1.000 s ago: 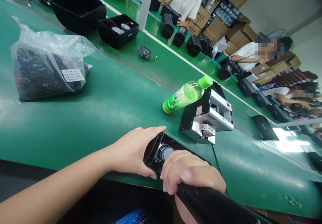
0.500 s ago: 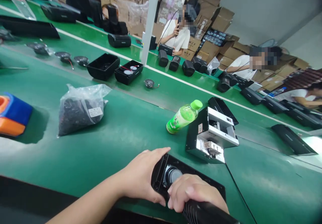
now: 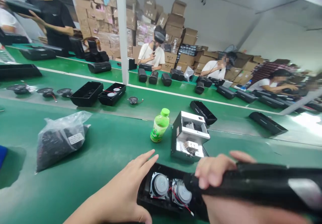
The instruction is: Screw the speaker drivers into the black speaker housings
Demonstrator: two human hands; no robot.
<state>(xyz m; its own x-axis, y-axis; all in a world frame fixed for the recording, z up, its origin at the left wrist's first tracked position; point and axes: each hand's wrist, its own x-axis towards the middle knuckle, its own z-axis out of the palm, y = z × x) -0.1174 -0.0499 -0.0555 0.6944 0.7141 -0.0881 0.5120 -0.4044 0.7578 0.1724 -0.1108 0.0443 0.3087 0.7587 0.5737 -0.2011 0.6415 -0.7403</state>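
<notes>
A black speaker housing point(image 3: 167, 169) lies in front of me with its hollow side up. Two round speaker drivers point(image 3: 161, 185) with silver backs sit inside it, and a thin red wire point(image 3: 184, 204) with a white plug runs from them. My left hand point(image 3: 123, 188) clasps the housing's left end, fingers at the far side and thumb at the near side. In my right hand point(image 3: 213, 170) is a thick black electric screwdriver point(image 3: 266, 180), held nearly level over the housing's right end. That hand is partly blurred; the tool's tip is hidden.
Beyond the housing stand a green-capped bottle point(image 3: 160, 126) and a silver-and-black machine point(image 3: 190, 135). A plastic bag of black parts point(image 3: 61, 138) lies to the left. Loose drivers point(image 3: 133, 100) and black housings point(image 3: 87, 94) line the green bench. Several people work across it.
My right hand and the screwdriver have risen and swung right, the tool now lying flatter. Both drivers are now exposed. The camera view has tilted up and turned right.
</notes>
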